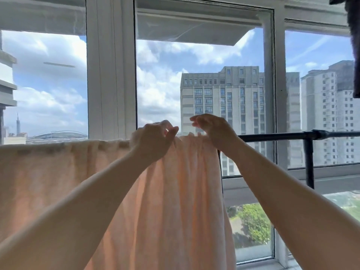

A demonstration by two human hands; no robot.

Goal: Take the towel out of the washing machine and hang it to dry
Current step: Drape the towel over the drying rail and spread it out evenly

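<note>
A pale peach towel hangs over a black rail in front of the window, spread from the left edge of view to about the middle. My left hand is at the towel's top edge on the rail, its fingers curled over the bunched cloth. My right hand is just to the right, near the towel's right end. Its heel rests on the top fold, and its loosely curled fingers are lifted above the cloth, holding nothing. The rail under the towel is hidden.
The bare part of the rail runs right to a joint with a black upright post. A white window frame stands close behind. A dark garment hangs at the top right corner.
</note>
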